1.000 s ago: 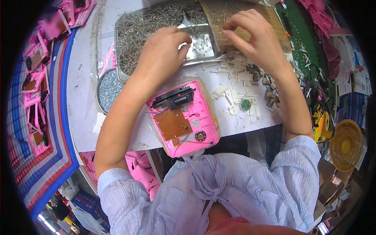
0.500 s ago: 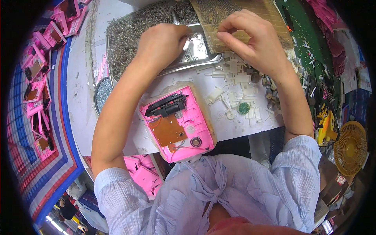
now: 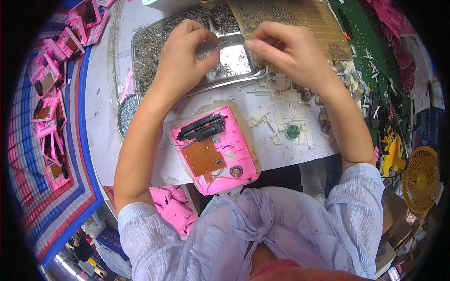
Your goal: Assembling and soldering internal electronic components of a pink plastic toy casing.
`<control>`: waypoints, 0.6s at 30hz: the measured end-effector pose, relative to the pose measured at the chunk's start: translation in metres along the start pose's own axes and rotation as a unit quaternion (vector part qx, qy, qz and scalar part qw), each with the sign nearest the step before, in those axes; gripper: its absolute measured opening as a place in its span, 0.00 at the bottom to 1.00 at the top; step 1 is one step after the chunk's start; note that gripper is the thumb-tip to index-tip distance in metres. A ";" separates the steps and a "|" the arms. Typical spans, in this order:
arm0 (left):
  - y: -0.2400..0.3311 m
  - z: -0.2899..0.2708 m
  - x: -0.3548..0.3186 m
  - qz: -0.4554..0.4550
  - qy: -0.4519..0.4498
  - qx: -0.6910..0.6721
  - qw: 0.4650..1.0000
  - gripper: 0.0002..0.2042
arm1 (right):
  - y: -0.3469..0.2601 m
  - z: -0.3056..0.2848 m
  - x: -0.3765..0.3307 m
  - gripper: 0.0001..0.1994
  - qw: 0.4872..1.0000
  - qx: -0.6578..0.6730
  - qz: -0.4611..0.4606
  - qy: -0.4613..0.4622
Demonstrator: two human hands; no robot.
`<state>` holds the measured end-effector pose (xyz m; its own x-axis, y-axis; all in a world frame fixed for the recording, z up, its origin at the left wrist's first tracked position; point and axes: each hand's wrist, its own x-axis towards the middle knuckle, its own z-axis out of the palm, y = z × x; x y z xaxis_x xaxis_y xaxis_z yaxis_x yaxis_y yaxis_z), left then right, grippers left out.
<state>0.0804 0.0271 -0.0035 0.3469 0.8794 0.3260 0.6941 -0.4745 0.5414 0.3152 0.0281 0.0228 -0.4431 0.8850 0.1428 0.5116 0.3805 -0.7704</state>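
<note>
My left hand hovers over a metal tray heaped with small wire springs. Its thumb and forefinger stand apart, with no held thing plain to see between them. To the right, my right hand is at the near-left edge of a brown board with springs on it. Its thumb and forefinger are pinched together; whatever they hold is too small to make out. Nearer me lies a pink plastic housing with a black mechanism, a brown circuit board and thin wires inside.
White plastic parts and a round green piece lie right of the housing. A bowl of small metal pieces sits beside my left forearm. Pink housings line the striped cloth at left. A yellow fan stands far right.
My left hand's thumb and forefinger have parted. My right hand has shifted left and slightly nearer me, toward the left hand. The view has shifted slightly.
</note>
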 end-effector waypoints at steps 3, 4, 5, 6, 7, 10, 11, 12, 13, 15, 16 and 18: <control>0.001 -0.006 -0.005 -0.008 0.024 -0.095 0.995 0.10 | -0.006 0.023 0.018 0.19 1.000 0.016 0.004 -0.010; 0.006 -0.009 -0.010 -0.071 -0.003 -0.157 0.985 0.11 | -0.005 0.031 0.023 0.20 0.999 0.034 -0.009 -0.008; 0.010 -0.011 -0.013 -0.133 -0.030 -0.218 0.966 0.11 | -0.005 0.038 0.027 0.20 0.998 0.051 -0.022 -0.005; 0.011 -0.012 -0.016 -0.152 -0.029 -0.278 0.948 0.11 | -0.004 0.043 0.029 0.21 0.997 0.068 -0.034 -0.002; 0.010 -0.011 -0.020 -0.172 -0.027 -0.337 0.925 0.11 | -0.002 0.047 0.030 0.20 0.995 0.091 -0.032 0.002; 0.008 -0.017 -0.029 -0.234 -0.043 -0.452 0.860 0.11 | -0.005 0.047 0.028 0.18 0.995 0.093 -0.040 -0.017; 0.007 -0.019 -0.030 -0.255 -0.053 -0.479 0.838 0.11 | -0.006 0.047 0.027 0.17 0.994 0.092 -0.044 -0.026; 0.003 -0.020 -0.032 -0.270 -0.072 -0.522 0.806 0.10 | -0.007 0.047 0.026 0.16 0.994 0.092 -0.047 -0.035; -0.001 -0.021 -0.034 -0.285 -0.091 -0.563 0.771 0.09 | -0.008 0.047 0.025 0.15 0.994 0.091 -0.051 -0.045; -0.005 -0.022 -0.037 -0.310 -0.112 -0.617 0.715 0.09 | -0.007 0.046 0.024 0.09 0.987 0.019 -0.157 -0.004; -0.004 -0.022 -0.037 -0.321 -0.117 -0.631 0.696 0.09 | -0.007 0.045 0.024 0.06 0.978 -0.018 -0.208 0.018; -0.004 -0.020 -0.037 -0.337 -0.121 -0.651 0.670 0.09 | -0.001 0.045 0.027 0.07 0.946 -0.098 -0.303 0.056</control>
<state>0.0519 -0.0040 -0.0024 0.4336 0.8164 -0.3813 -0.3388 0.5398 0.7706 0.2699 0.0402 -0.0006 -0.6231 0.5077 0.5949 0.3212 0.8597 -0.3973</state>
